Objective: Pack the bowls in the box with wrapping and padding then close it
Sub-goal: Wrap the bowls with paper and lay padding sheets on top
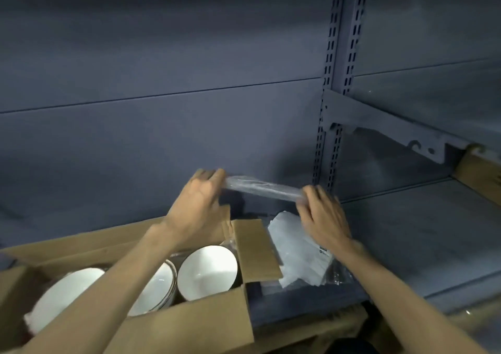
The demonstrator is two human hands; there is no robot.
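An open cardboard box (pixel 189 324) sits on the grey shelf at the lower left, its flaps up. Inside it lie white bowls: one at the right end (pixel 207 271), one in the middle (pixel 160 286) partly under my left forearm, one at the left (pixel 65 294). Above and behind the box, both hands hold a rolled or bunched strip of clear plastic wrap (pixel 264 188) stretched between them. My left hand (pixel 199 202) grips its left end and my right hand (pixel 322 215) grips its right end.
A pile of white and clear plastic bags (pixel 298 248) lies on the shelf (pixel 406 231) right of the box. A slotted upright (pixel 333 82) and a shelf bracket (pixel 385 126) stand at the right. Another cardboard piece (pixel 479 175) shows at the far right.
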